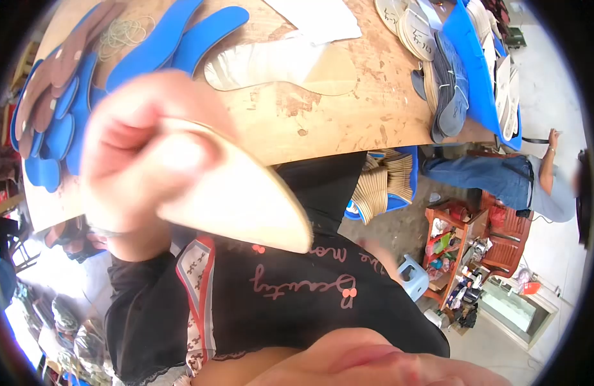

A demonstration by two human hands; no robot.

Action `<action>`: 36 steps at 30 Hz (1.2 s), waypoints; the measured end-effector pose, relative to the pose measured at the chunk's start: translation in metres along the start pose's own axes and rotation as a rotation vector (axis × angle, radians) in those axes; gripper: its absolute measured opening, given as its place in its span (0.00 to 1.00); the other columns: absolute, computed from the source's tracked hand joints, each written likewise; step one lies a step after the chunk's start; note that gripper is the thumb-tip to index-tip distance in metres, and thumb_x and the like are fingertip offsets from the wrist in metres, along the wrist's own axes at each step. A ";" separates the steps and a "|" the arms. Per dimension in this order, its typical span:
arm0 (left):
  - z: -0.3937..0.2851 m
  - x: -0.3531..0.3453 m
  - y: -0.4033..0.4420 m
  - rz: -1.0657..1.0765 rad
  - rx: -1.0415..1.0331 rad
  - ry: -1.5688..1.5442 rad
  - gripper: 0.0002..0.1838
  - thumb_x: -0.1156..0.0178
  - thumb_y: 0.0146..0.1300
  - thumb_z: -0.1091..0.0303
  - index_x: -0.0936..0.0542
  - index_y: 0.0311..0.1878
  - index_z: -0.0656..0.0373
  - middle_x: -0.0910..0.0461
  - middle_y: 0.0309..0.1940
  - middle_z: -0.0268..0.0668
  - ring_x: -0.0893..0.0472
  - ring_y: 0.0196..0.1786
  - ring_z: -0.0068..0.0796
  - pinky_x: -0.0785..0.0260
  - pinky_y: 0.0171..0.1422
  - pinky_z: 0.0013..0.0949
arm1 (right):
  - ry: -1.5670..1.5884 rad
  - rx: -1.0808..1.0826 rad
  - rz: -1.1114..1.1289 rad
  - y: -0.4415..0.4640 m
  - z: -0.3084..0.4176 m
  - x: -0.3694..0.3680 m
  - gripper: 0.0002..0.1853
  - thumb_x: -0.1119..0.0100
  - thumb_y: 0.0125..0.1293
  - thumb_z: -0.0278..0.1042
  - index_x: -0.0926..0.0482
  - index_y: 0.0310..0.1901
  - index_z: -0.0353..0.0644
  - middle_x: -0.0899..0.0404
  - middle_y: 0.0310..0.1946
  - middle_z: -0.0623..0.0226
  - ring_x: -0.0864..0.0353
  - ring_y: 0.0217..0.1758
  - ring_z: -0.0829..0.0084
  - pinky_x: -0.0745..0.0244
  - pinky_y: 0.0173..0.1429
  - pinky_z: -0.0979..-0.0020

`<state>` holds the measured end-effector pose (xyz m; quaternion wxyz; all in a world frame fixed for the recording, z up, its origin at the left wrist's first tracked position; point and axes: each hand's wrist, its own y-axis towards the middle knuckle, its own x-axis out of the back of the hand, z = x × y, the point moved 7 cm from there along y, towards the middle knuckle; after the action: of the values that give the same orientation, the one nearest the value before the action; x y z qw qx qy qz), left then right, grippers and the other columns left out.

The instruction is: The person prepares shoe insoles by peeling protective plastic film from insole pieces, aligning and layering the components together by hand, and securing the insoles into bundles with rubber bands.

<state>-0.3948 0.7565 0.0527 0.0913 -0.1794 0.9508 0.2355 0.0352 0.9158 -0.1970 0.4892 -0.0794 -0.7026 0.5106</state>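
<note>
My left hand [149, 148], blurred by motion, is raised close to the camera at the left. Its fingers are curled and the thumb presses on a cream-coloured insole [252, 199]. The insole is tilted, its rounded end toward my chest. Behind the hand, blue insoles [213, 32] lie on the wooden table [297, 122]. Beside them, a pale insole shape [265, 64] lies partly under clear film or glare. My right hand does not show; only a bit of skin appears by the right side of my black shirt [303, 289].
Brown and blue insoles [65, 83] pile at the table's left, near loose rubber bands [126, 37]. Tied insole bundles [448, 90] and a blue crate [477, 71] stand at the right. Below is a bin of stacked insoles [374, 193]. A person [503, 180] stands beyond, near a stool [413, 276].
</note>
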 end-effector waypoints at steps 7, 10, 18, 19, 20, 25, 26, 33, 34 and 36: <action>0.080 -0.055 0.026 0.137 0.274 0.532 0.08 0.36 0.65 0.70 0.20 0.41 0.65 0.22 0.31 0.32 0.26 0.36 0.17 0.33 0.39 0.23 | 1.128 1.052 0.040 -0.034 0.186 0.237 0.42 0.32 0.59 0.54 0.35 0.66 0.31 0.23 0.57 0.56 0.24 0.60 0.69 0.29 0.61 0.66; 0.122 -0.031 0.009 -0.130 0.383 0.200 0.15 0.32 0.59 0.65 0.20 0.46 0.63 0.18 0.39 0.39 0.20 0.38 0.27 0.28 0.43 0.28 | 1.408 0.822 -0.091 0.004 0.195 0.242 0.27 0.36 0.65 0.34 0.30 0.62 0.31 0.21 0.54 0.59 0.22 0.55 0.73 0.27 0.58 0.71; 0.139 0.037 -0.019 0.014 0.669 0.847 0.27 0.28 0.51 0.65 0.24 0.54 0.63 0.18 0.49 0.45 0.18 0.46 0.38 0.27 0.53 0.34 | 1.225 0.642 -0.639 0.056 0.135 0.228 0.19 0.35 0.62 0.29 0.24 0.52 0.31 0.19 0.47 0.58 0.20 0.51 0.69 0.25 0.54 0.68; 0.134 0.040 -0.014 -0.008 0.758 0.932 0.27 0.28 0.50 0.67 0.23 0.53 0.64 0.19 0.50 0.46 0.19 0.49 0.37 0.28 0.54 0.34 | 1.078 0.529 -0.649 0.065 0.127 0.221 0.25 0.30 0.56 0.30 0.26 0.55 0.33 0.24 0.52 0.53 0.26 0.59 0.64 0.31 0.61 0.63; 0.128 0.042 -0.010 -0.031 0.848 1.018 0.26 0.28 0.50 0.69 0.23 0.53 0.65 0.19 0.51 0.46 0.19 0.52 0.36 0.29 0.56 0.33 | 0.985 0.520 -0.714 0.063 0.122 0.222 0.27 0.29 0.55 0.30 0.27 0.56 0.34 0.25 0.54 0.52 0.29 0.62 0.62 0.34 0.63 0.61; 0.113 0.011 0.032 0.048 0.351 1.507 0.24 0.30 0.53 0.63 0.23 0.51 0.64 0.23 0.48 0.52 0.24 0.53 0.51 0.31 0.58 0.40 | 0.647 0.630 -0.930 0.043 0.126 0.268 0.32 0.30 0.55 0.34 0.30 0.61 0.36 0.34 0.64 0.53 0.40 0.70 0.56 0.45 0.71 0.56; 0.114 0.003 0.048 0.027 0.275 1.484 0.24 0.31 0.54 0.62 0.23 0.51 0.64 0.23 0.48 0.51 0.24 0.53 0.51 0.32 0.58 0.40 | 0.566 0.681 -0.893 0.045 0.134 0.276 0.30 0.32 0.57 0.35 0.30 0.61 0.36 0.34 0.64 0.53 0.39 0.71 0.55 0.45 0.71 0.56; 0.192 -0.012 0.089 0.030 0.268 1.528 0.14 0.39 0.62 0.63 0.24 0.42 0.64 0.24 0.41 0.48 0.24 0.47 0.52 0.31 0.52 0.44 | 0.220 0.847 -0.920 0.090 0.183 0.293 0.22 0.43 0.67 0.36 0.28 0.60 0.38 0.30 0.65 0.52 0.36 0.71 0.55 0.47 0.74 0.54; 0.196 -0.009 0.090 0.042 0.288 1.497 0.12 0.40 0.62 0.64 0.25 0.41 0.64 0.24 0.39 0.48 0.24 0.45 0.52 0.31 0.50 0.44 | 0.202 0.838 -0.922 0.095 0.184 0.293 0.21 0.43 0.67 0.35 0.27 0.60 0.38 0.29 0.64 0.51 0.35 0.71 0.55 0.47 0.74 0.54; 0.198 0.002 0.085 0.068 0.329 1.433 0.08 0.42 0.63 0.68 0.26 0.40 0.63 0.25 0.35 0.48 0.25 0.42 0.53 0.30 0.48 0.44 | 0.257 0.836 -0.910 0.097 0.181 0.295 0.20 0.43 0.67 0.35 0.26 0.58 0.38 0.28 0.63 0.52 0.34 0.71 0.56 0.47 0.73 0.54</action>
<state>-0.4121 0.9217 -0.0855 -0.5339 -0.2439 0.8054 -0.0823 -0.2916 1.0254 -0.0953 0.7275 0.3644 -0.3430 0.4693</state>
